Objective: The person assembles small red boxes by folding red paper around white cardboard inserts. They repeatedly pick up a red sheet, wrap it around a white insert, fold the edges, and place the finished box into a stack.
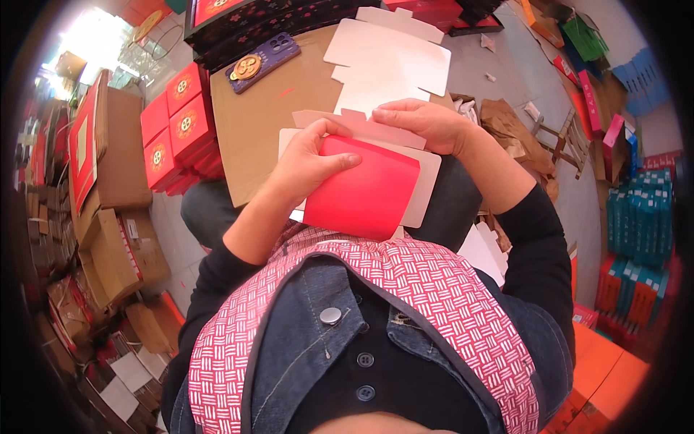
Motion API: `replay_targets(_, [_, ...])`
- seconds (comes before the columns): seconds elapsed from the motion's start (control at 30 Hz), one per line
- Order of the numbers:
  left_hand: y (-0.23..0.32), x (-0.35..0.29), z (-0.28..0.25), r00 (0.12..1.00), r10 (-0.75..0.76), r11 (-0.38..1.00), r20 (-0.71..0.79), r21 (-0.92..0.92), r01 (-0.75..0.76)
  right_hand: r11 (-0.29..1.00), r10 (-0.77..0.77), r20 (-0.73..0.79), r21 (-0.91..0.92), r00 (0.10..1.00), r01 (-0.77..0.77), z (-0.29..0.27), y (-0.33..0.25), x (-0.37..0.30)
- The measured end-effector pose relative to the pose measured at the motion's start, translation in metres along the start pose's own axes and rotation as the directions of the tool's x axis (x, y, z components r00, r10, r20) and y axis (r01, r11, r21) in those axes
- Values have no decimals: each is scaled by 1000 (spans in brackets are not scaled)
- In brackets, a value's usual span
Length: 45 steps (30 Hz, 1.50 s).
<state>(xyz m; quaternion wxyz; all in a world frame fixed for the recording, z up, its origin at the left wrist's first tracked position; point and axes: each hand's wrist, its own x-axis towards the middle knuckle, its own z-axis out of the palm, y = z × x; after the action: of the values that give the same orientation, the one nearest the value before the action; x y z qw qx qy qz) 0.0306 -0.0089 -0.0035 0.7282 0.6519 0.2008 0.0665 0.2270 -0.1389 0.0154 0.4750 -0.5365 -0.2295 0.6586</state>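
A partly folded cardboard box blank (365, 188), with a glossy red panel and pale flaps, lies across my lap against the near side of the cardboard-topped surface. My left hand (312, 163) is closed on its left side, the thumb lying over the red panel. At the far edge, my right hand (430, 124) grips the pale flap (376, 132), fingers together and partly hidden behind the card. Just beyond the hands, a flat unfolded box blank (390, 54) lies white side up. A phone in a dark blue case (267, 61) with a round gold ornament rests farther left.
Brown cardboard (267, 119) covers the work surface. Left of it stand stacked red boxes (184, 119); a dark patterned box (238, 29) is at the back. Crumpled brown paper (510, 134) and a small wooden stool (567, 141) are right. Orange boxes (603, 372) stand at lower right.
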Motion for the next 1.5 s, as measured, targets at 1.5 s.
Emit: replay_targets(1.5, [-18, -53, -22, 939, 161, 984, -304, 118, -131, 731, -230, 76, -645, 970, 224, 72, -3, 16])
